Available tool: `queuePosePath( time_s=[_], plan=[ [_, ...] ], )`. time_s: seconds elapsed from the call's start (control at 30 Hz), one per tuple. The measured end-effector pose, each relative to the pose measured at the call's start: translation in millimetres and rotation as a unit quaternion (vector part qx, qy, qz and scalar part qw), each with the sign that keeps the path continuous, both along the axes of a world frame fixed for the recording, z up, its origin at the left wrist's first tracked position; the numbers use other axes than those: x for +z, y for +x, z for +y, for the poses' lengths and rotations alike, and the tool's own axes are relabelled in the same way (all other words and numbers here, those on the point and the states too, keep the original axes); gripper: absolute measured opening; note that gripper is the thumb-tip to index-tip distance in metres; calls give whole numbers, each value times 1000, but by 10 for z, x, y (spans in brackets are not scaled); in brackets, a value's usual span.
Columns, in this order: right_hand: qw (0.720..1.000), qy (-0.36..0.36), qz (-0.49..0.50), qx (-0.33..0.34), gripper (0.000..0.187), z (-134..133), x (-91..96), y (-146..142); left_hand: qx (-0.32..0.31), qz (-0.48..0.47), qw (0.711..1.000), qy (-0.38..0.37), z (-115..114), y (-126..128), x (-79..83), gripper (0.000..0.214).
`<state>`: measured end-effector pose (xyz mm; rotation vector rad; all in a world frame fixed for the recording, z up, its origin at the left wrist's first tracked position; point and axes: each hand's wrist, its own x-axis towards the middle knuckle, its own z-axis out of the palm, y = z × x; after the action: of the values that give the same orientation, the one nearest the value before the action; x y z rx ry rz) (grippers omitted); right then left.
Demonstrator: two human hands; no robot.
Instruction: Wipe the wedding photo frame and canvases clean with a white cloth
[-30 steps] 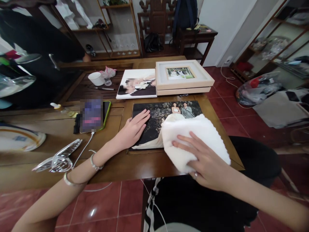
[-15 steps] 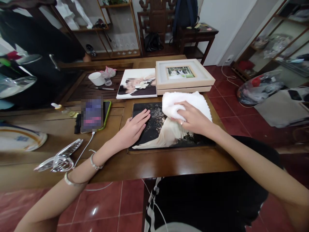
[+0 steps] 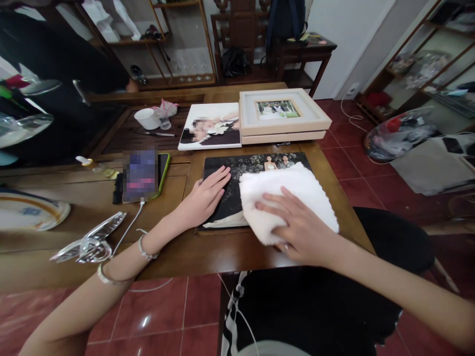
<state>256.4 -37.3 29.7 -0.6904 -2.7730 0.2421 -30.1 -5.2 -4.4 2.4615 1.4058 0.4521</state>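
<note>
A dark wedding photo panel (image 3: 237,173) lies flat on the wooden table (image 3: 222,252) in front of me. My left hand (image 3: 206,198) rests flat on the panel's left edge, fingers stretched out. My right hand (image 3: 297,225) presses down on a white cloth (image 3: 289,190) that covers the panel's right and near part, fingers spread over the cloth.
Behind the panel lie a second photo print (image 3: 211,126) and a light wooden frame (image 3: 284,116). A phone (image 3: 143,175) with a white cable lies to the left, near a clear butterfly-shaped object (image 3: 91,242), a plate (image 3: 31,212) and a white cup (image 3: 146,118).
My right hand has drawn the cloth from the panel's far edge back toward me, over the near right part. My left hand has stayed in place.
</note>
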Motion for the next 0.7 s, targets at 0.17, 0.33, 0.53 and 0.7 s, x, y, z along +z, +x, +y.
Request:
queuePosePath(
  time_s=[0.17, 0.33, 0.53, 0.7],
  plan=[
    [999, -33, -6, 32, 8, -249, 15, 33, -3, 5, 1000, 0, -2, 7, 11, 48],
    [1000, -2, 15, 7, 15, 114, -14, -22, -3, 6, 1000, -2, -8, 4, 20, 48],
    [997, 28, 12, -66, 22, 801, -41, -191, -12, -3, 1000, 3, 0, -9, 15, 48],
    [992, 43, 5, -119, 26, 1093, -40, -328, -14, -6, 1000, 6, 6, -16, 15, 48]
  ],
)
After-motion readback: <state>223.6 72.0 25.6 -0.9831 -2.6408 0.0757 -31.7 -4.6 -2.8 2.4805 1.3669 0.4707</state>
